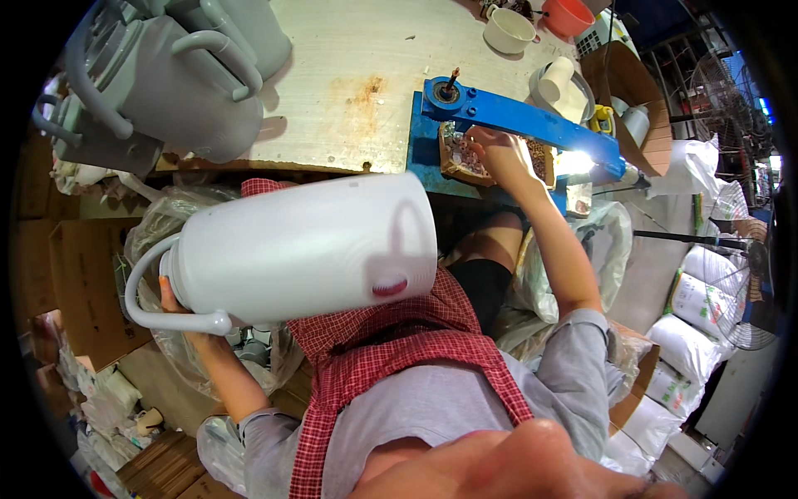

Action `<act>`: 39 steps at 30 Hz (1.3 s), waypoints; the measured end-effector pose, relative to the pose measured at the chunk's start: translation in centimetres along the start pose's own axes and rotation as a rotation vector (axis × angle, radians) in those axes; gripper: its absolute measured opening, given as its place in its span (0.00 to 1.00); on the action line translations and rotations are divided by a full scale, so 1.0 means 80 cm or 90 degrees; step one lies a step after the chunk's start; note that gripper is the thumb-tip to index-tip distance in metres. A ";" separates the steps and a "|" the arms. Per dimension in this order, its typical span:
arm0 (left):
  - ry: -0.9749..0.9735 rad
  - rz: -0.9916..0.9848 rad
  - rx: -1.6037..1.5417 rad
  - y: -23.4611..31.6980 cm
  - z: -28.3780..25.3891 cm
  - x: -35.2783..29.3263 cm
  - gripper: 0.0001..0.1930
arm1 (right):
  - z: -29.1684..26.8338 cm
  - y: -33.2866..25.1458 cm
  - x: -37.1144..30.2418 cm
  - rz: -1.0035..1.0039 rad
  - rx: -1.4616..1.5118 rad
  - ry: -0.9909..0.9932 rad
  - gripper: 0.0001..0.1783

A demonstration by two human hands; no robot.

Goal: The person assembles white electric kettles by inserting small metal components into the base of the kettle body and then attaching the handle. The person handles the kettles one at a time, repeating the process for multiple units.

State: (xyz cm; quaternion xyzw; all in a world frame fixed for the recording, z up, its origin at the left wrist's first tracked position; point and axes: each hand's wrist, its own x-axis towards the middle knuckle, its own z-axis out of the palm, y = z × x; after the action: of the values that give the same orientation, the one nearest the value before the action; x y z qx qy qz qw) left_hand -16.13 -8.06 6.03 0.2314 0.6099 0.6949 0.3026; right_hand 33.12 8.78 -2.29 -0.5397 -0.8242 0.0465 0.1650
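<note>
A large pale grey plastic jug (307, 249) with a looped handle lies on its side across my lap, its base toward the right. My left hand (171, 298) grips its top end beside the handle; most of those fingers are hidden behind it. A small dark red oval mark shows near the jug's base. My right hand (503, 158) reaches into a shallow wooden tray (459, 172) of small metal parts, fingers curled together. Whatever is between those fingertips is too small to name. Just above that hand runs the arm of a blue metal press (532, 121).
Several grey jugs (179, 91) crowd the left of the worktable (332, 50). A cream cup (509, 32) and a red bowl (568, 15) stand at the far right. A lit lamp (573, 162) glows under the press arm. Plastic bags and cardboard boxes (91, 283) surround my seat.
</note>
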 end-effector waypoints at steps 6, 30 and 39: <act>0.025 -0.052 -0.125 -0.009 0.003 0.008 0.26 | 0.027 0.026 0.004 0.017 -0.114 -0.072 0.07; 0.067 -0.113 -0.242 -0.078 0.061 0.042 0.25 | -0.134 -0.080 0.096 -0.261 0.042 0.416 0.11; 0.046 -0.117 -0.285 -0.074 0.057 0.042 0.24 | -0.136 -0.081 0.086 -0.223 0.062 0.370 0.15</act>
State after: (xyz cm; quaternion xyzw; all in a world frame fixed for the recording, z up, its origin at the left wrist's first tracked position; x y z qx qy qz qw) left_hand -14.58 -2.04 0.71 0.0773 0.4699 0.7900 0.3863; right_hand 28.41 11.21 11.11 -0.3717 -0.8197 -0.0990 0.4243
